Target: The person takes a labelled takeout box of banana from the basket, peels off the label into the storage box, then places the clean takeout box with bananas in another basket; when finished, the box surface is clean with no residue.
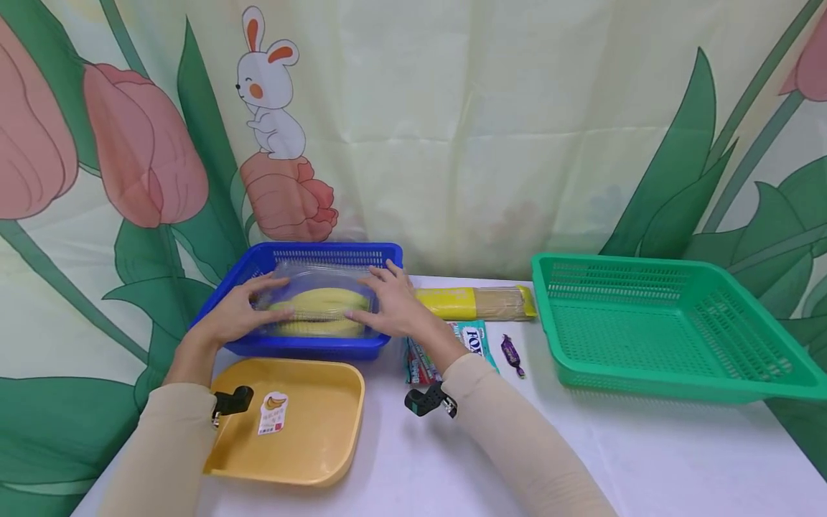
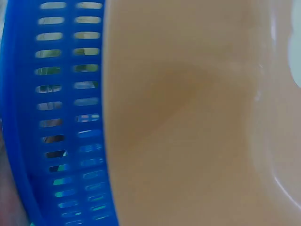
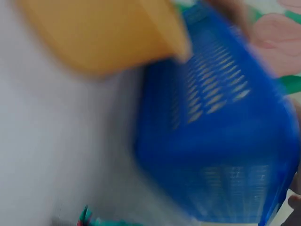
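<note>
A clear plastic box (image 1: 323,271) with yellow bananas (image 1: 329,296) inside is in the blue basket (image 1: 304,350). My left hand (image 1: 234,312) holds the box at its left end, thumb toward the front and fingers over the top edge. On the opposite end my right hand (image 1: 397,303) grips it, fingers spread along the far corner. Both wrist views mainly catch the perforated wall of the blue basket (image 2: 23,108) and the yellow tray (image 2: 178,141); the right one is blurred. The box's underside is hidden.
In front of the blue basket lies the yellow tray (image 1: 310,431) with a banana sticker (image 1: 273,413). Rightward are a yellow pack of noodles (image 1: 446,303), a teal FOX'S bag (image 1: 474,336), a purple wrapped candy (image 1: 512,355) and a green basket (image 1: 652,384). A printed curtain (image 1: 504,143) hangs behind.
</note>
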`<action>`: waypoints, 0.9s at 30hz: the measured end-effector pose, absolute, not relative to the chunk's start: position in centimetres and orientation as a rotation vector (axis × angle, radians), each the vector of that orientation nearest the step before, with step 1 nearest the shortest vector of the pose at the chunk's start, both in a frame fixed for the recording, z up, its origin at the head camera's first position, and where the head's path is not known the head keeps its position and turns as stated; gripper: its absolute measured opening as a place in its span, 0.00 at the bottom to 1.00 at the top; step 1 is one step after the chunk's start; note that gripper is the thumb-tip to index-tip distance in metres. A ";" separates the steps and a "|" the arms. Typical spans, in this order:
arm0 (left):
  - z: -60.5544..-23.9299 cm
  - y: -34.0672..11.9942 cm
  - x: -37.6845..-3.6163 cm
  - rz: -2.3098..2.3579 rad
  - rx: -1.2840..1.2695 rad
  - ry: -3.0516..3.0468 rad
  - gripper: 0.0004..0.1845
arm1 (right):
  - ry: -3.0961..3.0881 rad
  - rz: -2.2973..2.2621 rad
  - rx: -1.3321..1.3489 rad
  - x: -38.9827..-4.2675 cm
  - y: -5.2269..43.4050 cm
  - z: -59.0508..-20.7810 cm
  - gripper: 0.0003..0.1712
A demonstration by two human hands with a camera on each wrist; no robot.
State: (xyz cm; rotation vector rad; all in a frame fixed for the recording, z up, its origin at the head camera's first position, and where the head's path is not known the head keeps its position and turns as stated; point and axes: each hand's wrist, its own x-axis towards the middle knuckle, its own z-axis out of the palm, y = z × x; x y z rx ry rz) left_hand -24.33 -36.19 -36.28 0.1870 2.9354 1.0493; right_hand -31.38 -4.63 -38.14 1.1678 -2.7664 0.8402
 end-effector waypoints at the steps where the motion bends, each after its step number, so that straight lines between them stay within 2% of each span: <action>1: -36.3 -36.2 -24.4 1.066 0.188 2.933 0.40 | -2.767 0.814 1.139 -31.4 -4.6 -38.3 0.44; 4: -36.3 -36.1 -24.3 1.097 0.181 2.925 0.37 | -2.785 0.778 1.088 -31.3 -4.5 -38.5 0.47; 12: -36.4 -36.1 -24.4 1.096 0.173 2.902 0.41 | -2.910 0.769 1.021 -31.6 -4.1 -38.4 0.53; 27: -37.3 -36.0 -24.3 1.105 0.174 2.929 0.40 | -3.025 0.723 0.998 -31.9 -4.1 -38.3 0.55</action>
